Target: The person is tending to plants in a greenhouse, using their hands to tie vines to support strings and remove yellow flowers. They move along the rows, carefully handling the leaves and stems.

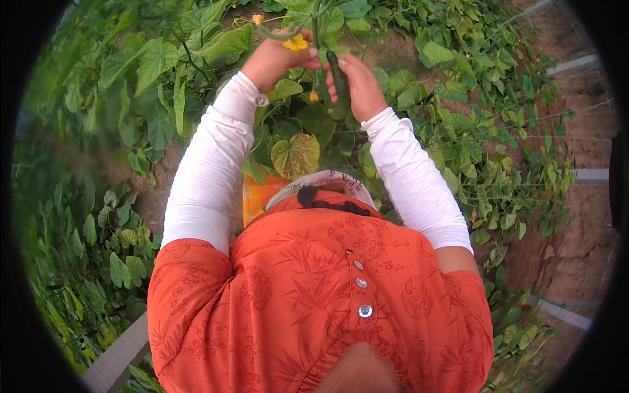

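Note:
A dark green cucumber (336,73) lies against the fingers of my right hand (362,86), which grips it from the right. Close beside it, my left hand (277,58) pinches at the upright cucumber vine (315,27) with thumb and fingers. The exact spot of that pinch is partly hidden. In front of the left hand is an open yellow flower (296,42). A slim young cucumber (274,34) curves above that hand, tipped with an orange-yellow blossom (257,19). A wilted blossom (313,96) hangs below the hands.
Below the hands grows a yellowing, spotted leaf (296,156). At my waist are a white sack (322,179) bearing writing and an orange-yellow bag (253,199). Leafy vines (132,73) crowd both sides. Grey posts (575,65) and thin wires cross the bare soil (585,132) at right.

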`<state>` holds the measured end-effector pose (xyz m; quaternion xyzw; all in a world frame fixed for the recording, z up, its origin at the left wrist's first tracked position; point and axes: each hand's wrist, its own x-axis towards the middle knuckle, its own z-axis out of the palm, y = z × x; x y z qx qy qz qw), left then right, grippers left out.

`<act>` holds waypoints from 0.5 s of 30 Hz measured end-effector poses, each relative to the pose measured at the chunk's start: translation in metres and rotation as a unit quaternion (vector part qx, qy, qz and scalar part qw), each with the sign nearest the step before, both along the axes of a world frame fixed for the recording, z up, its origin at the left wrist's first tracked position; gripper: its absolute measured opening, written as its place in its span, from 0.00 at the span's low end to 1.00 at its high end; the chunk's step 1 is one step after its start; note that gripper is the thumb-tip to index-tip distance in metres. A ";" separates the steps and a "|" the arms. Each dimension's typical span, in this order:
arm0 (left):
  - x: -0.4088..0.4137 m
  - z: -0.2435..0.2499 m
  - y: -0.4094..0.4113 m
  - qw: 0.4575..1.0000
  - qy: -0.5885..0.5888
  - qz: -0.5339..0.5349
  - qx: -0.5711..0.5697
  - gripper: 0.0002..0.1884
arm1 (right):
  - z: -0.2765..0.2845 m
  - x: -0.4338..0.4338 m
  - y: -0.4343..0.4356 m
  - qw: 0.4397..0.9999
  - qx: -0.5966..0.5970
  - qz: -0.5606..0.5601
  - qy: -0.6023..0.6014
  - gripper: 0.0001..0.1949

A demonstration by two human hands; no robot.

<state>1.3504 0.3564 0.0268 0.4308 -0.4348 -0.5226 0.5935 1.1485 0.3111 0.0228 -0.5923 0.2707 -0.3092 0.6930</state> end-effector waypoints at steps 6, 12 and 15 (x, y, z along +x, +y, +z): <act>-0.001 0.003 0.001 1.000 -0.006 0.001 -0.006 0.18 | -0.004 0.001 -0.003 0.999 0.023 0.013 -0.027 0.15; 0.000 0.002 0.001 1.000 -0.001 -0.005 -0.005 0.17 | -0.006 0.002 -0.004 0.999 0.026 0.012 -0.025 0.15; 0.000 0.002 0.000 1.000 0.002 -0.003 -0.004 0.16 | -0.005 0.002 -0.004 0.999 0.025 0.014 -0.022 0.15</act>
